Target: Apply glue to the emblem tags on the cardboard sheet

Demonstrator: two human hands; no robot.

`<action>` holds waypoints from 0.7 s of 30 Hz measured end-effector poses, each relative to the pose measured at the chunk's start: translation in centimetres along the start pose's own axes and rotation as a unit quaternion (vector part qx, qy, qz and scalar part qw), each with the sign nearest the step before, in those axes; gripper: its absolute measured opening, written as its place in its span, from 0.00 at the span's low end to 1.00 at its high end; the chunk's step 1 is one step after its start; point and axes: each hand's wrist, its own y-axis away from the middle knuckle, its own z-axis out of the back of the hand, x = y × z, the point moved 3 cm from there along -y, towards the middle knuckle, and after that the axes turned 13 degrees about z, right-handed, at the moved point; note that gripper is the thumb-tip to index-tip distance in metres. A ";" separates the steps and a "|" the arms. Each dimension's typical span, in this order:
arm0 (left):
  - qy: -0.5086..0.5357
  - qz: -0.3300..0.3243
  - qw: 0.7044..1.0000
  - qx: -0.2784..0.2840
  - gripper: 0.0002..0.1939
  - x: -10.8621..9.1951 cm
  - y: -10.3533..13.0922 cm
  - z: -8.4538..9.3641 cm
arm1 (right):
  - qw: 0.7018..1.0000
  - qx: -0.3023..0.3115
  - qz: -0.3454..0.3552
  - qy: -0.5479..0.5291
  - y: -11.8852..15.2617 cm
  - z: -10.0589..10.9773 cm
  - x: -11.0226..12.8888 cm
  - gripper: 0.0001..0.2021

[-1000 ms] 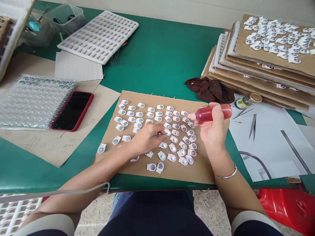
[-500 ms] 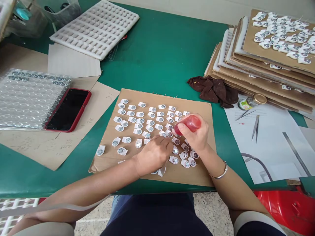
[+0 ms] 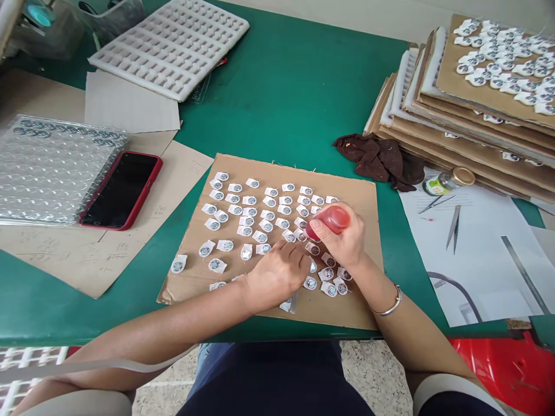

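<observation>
A red squeeze bottle point(image 3: 333, 218) is gripped in my right hand point(image 3: 351, 241), tilted with its narrow end down toward the pieces. My left hand point(image 3: 277, 276) is closed just left of it, fingers curled together low over the cardboard sheet point(image 3: 358, 199); whatever its fingertips pinch is hidden. Many small white pieces with round silvery discs point(image 3: 225, 245) lie spread in loose rows on the sheet. Part of a clear strip point(image 3: 294, 303) shows beneath my left hand.
To the left lie a red-cased phone point(image 3: 122, 190), a clear blister tray point(image 3: 47, 173) and a white foam tray point(image 3: 173, 49). On the right are stacked cardboard sheets and trays point(image 3: 459, 124), a brown cloth point(image 3: 381, 162), a small jar point(image 3: 448, 181) and tweezers point(image 3: 453, 229) on paper.
The camera view has shifted slightly. Both hands stay close together over the sheet, the bottle still held; the left hand has edged a little to the right.
</observation>
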 end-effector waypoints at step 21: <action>-0.013 -0.003 1.000 0.001 0.07 0.0 0.0 0.0 | 1.000 -0.006 -0.009 0.006 0.0 0.0 -0.2 0.13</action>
